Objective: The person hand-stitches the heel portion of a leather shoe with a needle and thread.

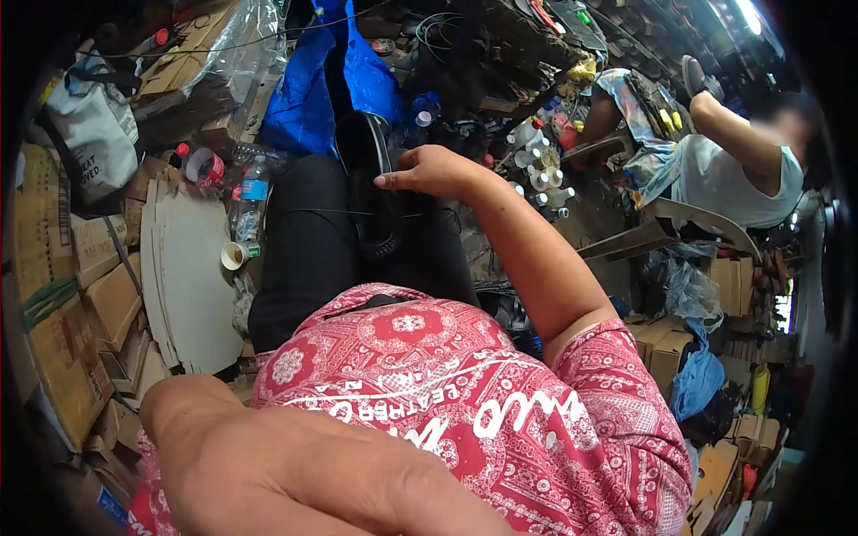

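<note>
A black shoe [365,152] lies lengthwise between my thighs, a pale line along its edge. My right hand [427,171] is closed on the side of the shoe, thumb against its edge and the other fingertips partly hidden. A thin thread [317,211] runs across the shoe and over my trousers. My left hand [304,464] is raised very close to the camera at the lower left, in front of my red patterned shirt [411,326]. Its fingers run past the bottom edge, so whatever they hold is hidden.
Blue plastic sheeting [299,107] lies beyond my knees. Bottles [255,192], a paper cup [234,256] and cardboard [183,277] crowd the left. At the right sit several white bottles [541,170] and another person [733,183] with a raised arm.
</note>
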Motion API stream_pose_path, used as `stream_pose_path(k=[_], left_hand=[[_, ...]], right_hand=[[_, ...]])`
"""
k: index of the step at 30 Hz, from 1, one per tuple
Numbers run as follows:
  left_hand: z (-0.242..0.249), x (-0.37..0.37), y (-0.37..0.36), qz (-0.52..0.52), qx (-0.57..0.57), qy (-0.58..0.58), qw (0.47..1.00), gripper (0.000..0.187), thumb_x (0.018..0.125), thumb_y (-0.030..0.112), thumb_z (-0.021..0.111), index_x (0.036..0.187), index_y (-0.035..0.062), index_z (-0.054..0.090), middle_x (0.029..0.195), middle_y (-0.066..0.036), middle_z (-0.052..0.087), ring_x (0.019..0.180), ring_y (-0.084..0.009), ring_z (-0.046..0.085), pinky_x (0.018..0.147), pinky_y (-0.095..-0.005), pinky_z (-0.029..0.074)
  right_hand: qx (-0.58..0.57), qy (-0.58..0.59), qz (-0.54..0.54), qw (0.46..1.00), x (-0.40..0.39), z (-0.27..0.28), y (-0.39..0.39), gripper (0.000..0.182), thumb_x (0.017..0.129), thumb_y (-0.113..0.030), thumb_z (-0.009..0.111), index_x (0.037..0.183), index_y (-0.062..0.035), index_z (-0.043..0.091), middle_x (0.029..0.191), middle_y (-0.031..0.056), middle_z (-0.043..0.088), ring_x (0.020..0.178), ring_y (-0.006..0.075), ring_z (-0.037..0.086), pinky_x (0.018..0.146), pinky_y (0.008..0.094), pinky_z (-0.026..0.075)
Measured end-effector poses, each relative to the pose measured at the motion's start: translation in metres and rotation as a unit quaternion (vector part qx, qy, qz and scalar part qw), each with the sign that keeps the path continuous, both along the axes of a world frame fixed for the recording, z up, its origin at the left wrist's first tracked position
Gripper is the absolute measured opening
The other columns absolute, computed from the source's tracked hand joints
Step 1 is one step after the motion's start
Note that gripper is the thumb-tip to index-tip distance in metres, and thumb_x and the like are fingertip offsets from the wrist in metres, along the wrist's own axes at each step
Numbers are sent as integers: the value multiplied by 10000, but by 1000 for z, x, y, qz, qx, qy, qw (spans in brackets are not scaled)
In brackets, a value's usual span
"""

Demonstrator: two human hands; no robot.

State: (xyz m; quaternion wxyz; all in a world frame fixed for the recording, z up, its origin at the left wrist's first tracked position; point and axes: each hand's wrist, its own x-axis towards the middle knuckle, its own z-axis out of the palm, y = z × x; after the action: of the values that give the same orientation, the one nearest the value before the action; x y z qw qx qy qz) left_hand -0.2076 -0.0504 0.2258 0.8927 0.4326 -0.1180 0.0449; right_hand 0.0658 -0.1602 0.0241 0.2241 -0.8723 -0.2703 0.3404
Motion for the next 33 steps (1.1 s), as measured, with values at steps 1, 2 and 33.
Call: stream_pose_path(k=[1, 2, 33], left_hand=[[-1, 4, 5, -37, -1, -33, 999, 67, 802, 49, 714, 779, 9, 667, 800, -108, 654, 639, -128, 599, 525, -197, 483], [-3, 11, 9, -75, -2, -67, 995, 48, 802, 27, 709, 796, 4, 668, 813, -114, 656, 639, -137, 602, 527, -200, 489], [-252, 170, 26, 91, 523, 20, 847, 576, 735, 83, 746, 1232, 119, 456, 1185, -106, 475, 1010, -219, 526, 816, -313, 471]], right_hand=[[-2, 3, 1, 1000, -2, 0, 0, 601, 720, -552, 704, 956, 0, 699, 957, 210, 670, 941, 332, 642, 853, 367, 479], [-4, 5, 0, 1000, -4, 1, 0, 560, 722, -511, 712, 939, 6, 700, 937, 212, 672, 929, 332, 646, 840, 365, 484], [121, -59, 78, 988, -73, 22, -70, 282, 837, -135, 629, 672, 13, 454, 560, 92, 383, 520, 134, 319, 478, 334, 300]])
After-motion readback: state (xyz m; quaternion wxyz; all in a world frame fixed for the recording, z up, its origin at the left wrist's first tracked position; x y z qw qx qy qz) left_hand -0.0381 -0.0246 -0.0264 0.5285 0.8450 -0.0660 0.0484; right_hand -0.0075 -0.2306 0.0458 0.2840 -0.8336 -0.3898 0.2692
